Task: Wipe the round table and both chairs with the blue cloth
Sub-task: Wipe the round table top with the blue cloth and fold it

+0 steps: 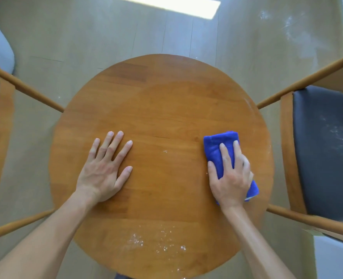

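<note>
Right hand point(232, 176) presses folded blue cloth point(223, 146) flat on right side of round desk point(166, 109), left hand point(106, 168) spread flat, bracing; best to sweep toward near-edge white crumbs point(156, 240), overlapping strokes, before doing the dusty right chair point(327, 150).

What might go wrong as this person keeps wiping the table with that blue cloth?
1. White powder lies on the near part of the round table; a careless sweep may push it over the rim onto the floor.
2. The right hand presses the blue cloth near the table's right edge, so crumbs could fall toward the right chair's dark seat, which is already dusted.
3. The left hand, flat on the wood, may smear powder.
</note>
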